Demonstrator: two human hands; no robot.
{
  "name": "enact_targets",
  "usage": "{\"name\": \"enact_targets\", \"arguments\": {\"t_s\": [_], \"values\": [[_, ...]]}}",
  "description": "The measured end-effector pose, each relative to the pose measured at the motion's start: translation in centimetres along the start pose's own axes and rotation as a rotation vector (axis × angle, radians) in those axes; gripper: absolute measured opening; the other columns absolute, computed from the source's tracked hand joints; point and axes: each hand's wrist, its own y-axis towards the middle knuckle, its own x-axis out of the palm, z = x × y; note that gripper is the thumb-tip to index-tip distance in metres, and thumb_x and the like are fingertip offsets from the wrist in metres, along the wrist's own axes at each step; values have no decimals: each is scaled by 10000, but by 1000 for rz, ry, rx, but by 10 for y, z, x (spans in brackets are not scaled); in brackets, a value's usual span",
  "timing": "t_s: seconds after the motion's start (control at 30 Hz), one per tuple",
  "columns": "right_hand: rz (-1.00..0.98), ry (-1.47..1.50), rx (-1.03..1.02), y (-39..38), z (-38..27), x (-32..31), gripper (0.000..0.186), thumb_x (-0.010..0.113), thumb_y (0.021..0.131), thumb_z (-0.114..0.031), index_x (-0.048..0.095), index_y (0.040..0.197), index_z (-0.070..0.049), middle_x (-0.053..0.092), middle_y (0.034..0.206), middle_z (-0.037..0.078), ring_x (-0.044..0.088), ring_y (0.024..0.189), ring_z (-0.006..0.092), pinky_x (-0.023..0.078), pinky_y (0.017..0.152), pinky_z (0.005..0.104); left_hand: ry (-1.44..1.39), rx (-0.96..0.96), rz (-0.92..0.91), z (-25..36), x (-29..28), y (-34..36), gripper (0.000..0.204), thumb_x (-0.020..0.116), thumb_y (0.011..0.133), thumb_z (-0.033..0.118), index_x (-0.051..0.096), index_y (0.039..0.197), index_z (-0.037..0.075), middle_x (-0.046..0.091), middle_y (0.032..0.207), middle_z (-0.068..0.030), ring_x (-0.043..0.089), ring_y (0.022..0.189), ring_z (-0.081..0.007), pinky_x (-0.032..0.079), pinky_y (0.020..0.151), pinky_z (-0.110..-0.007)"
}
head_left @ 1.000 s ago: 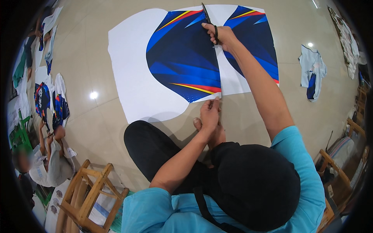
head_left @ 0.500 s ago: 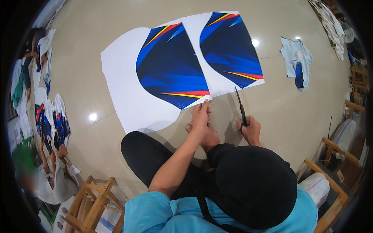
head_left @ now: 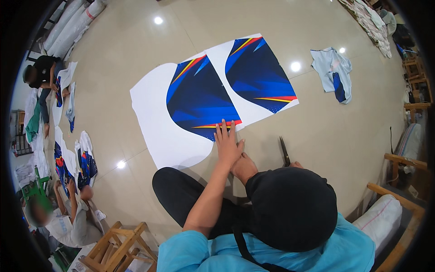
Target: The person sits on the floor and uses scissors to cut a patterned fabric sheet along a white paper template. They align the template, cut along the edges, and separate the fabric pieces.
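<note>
A printed sheet (head_left: pixel 152 109) lies on the floor, white with two curved dark blue panels (head_left: pixel 199 95) striped in red and yellow. My left hand (head_left: pixel 226 145) rests spread on the lower edge of the middle panel, fingers apart, just above my bare foot (head_left: pixel 244 167). My right hand (head_left: pixel 295 164), mostly hidden behind my head covering, grips black scissors (head_left: pixel 284 152), their blades pointing up over bare floor below the right-hand panel.
A crumpled pale garment (head_left: pixel 331 72) lies at right. Two co-workers (head_left: pixel 81 217) (head_left: pixel 43 75) sit at left among fabric pieces. Wooden stools (head_left: pixel 120 245) and frames (head_left: pixel 394 201) stand lower left and right; wrapped rolls (head_left: pixel 72 25) lie upper left.
My right hand has moved from the sheet's upper edge down toward my body with the scissors. My left hand has gone from pinching the lower corner to lying spread on the sheet.
</note>
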Motion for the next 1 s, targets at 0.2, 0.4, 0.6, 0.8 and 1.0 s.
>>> {"name": "enact_targets", "arguments": {"t_s": [0.2, 0.4, 0.6, 0.8, 1.0], "values": [[-230, -79, 142, 20, -37, -42, 252, 766, 826, -243, 755, 989, -52, 697, 1003, 191, 681, 995, 385, 542, 877, 462, 23, 15, -33, -1, 4, -1, 873, 754, 891, 315, 329, 1633, 141, 150, 1709, -255, 100, 1563, -529, 154, 1237, -665], [694, 132, -158, 174, -63, -77, 411, 769, 895, -263, 669, 1163, 31, 681, 1100, 221, 661, 1043, 380, 521, 935, 457, -12, 71, -42, 9, 5, -9, 824, 755, 891, 278, 378, 1606, 119, 178, 1698, -259, 130, 1549, -544, 171, 1232, -671], [609, 210, 37, 250, -95, -99, 431, 814, 869, -297, 699, 1107, 43, 720, 1028, 209, 692, 988, 374, 539, 903, 469, -146, 121, -16, 11, -4, -15, 658, 727, 912, 218, 497, 1508, 61, 354, 1613, -265, 288, 1494, -511, 256, 1231, -587], [271, 1024, -68, 251, -102, -123, 344, 801, 905, -233, 686, 1099, 27, 738, 988, 117, 721, 854, 217, 583, 778, 375, -712, -70, -296, 34, -14, -2, 535, 656, 1001, 313, 547, 1445, 36, 535, 1493, -201, 476, 1415, -350, 368, 1180, -469], [-70, 1567, -185, 108, -223, -138, 267, 652, 1029, -139, 623, 1247, 13, 733, 1081, 100, 717, 936, 161, 580, 822, 315, -1548, -381, -483, 77, 3, 4, 699, 486, 1056, 621, 495, 1476, 62, 638, 1345, -67, 621, 1217, -226, 492, 1050, -407]]}}
